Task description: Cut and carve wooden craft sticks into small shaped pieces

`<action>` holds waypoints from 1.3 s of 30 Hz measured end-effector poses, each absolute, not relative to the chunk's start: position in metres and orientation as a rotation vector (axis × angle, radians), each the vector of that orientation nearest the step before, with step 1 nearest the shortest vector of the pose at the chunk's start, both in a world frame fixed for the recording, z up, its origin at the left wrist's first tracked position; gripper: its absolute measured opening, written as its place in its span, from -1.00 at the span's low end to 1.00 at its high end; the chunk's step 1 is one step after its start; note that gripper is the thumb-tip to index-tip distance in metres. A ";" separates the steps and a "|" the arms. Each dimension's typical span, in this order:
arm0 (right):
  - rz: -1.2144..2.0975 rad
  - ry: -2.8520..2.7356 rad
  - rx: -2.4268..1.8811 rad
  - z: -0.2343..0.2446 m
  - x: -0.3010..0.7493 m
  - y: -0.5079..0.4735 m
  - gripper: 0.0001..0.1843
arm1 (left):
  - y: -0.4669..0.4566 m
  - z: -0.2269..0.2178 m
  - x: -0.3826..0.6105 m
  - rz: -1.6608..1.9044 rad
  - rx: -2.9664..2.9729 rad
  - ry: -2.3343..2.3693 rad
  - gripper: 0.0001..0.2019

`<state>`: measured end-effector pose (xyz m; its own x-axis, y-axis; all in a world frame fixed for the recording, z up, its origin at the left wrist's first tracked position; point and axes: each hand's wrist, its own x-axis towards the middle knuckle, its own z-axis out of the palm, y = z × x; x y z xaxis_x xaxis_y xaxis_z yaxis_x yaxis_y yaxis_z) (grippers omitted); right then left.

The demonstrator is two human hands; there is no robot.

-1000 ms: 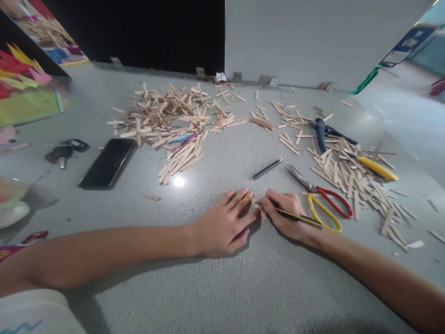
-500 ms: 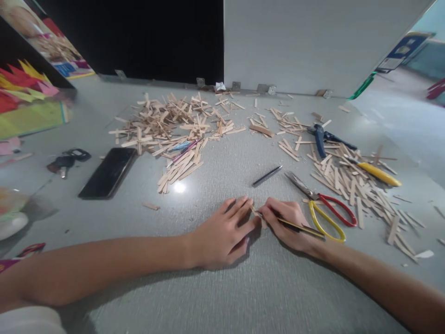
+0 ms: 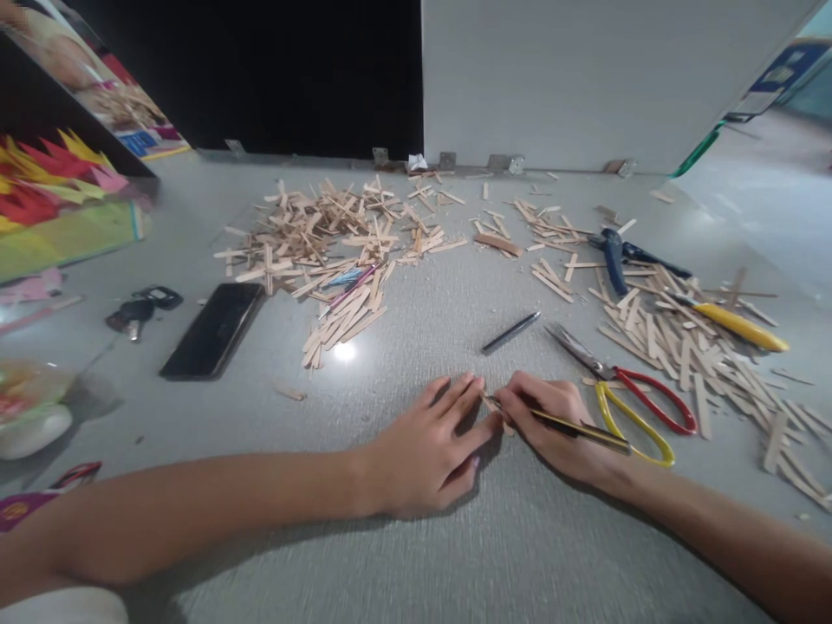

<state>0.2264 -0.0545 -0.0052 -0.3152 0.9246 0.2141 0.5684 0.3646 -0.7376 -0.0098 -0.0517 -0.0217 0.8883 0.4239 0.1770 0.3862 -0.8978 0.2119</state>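
My left hand (image 3: 429,446) lies flat on the grey table (image 3: 455,555), fingers stretched out and pressing on a small wooden stick (image 3: 492,404) that shows between both hands. My right hand (image 3: 552,420) is closed round a thin dark and yellow pencil-like tool (image 3: 578,426), its tip touching the stick at my left fingertips. Red and yellow scissors (image 3: 624,399) lie just right of my right hand. A dark pen (image 3: 510,332) lies a little beyond the hands.
Heaps of wooden sticks lie at the back centre (image 3: 325,243) and on the right (image 3: 689,338). Blue pliers (image 3: 614,256) and a yellow-handled tool (image 3: 741,325) rest among the right heap. A black phone (image 3: 213,329) and keys (image 3: 139,309) lie left. Coloured paper (image 3: 58,191) stands far left.
The view has shifted slightly, so everything sits a bit lower and to the right. Both hands stay together on the stick, with no clear change in grip.
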 end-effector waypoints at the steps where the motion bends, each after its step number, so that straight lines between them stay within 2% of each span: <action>1: 0.730 -2.004 -1.289 -0.005 0.227 -0.054 -0.56 | -0.052 -0.022 -0.010 0.327 2.891 0.624 -0.44; 15: 0.771 -2.020 -1.241 -0.008 0.227 -0.054 -0.58 | -0.051 -0.025 -0.010 0.409 2.897 0.636 -0.46; 19: 0.780 -1.959 -1.211 0.002 0.226 -0.055 -0.66 | -0.047 -0.026 -0.011 0.547 2.950 0.708 -0.66; 24: 0.710 -1.836 -1.274 0.001 0.225 -0.054 -0.87 | -0.034 -0.018 -0.013 0.464 2.744 0.955 -0.70; 27: 0.847 -1.696 -1.153 -0.007 0.226 -0.053 -0.73 | -0.029 -0.013 -0.016 0.404 2.587 1.004 -0.70; 29: 0.913 -1.630 -1.103 -0.011 0.227 -0.053 -0.71 | -0.028 -0.011 -0.017 0.380 2.544 1.010 -0.72; 33: 0.903 -1.566 -1.035 -0.015 0.227 -0.052 -0.62 | -0.029 -0.008 -0.021 0.330 2.469 1.025 -0.76; 37: 0.860 -1.579 -1.129 -0.017 0.226 -0.052 -0.33 | -0.020 0.009 -0.023 0.270 2.234 1.075 -0.80; 39: 0.774 -1.653 -1.179 -0.017 0.226 -0.052 -0.37 | -0.013 0.023 -0.026 0.217 2.131 1.079 -0.73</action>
<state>0.2257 -0.0525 -0.0174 -0.1054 0.9402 0.3239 0.3530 0.3399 -0.8717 -0.0257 -0.0129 0.0233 0.6344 0.7553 -0.1645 0.6327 -0.3852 0.6718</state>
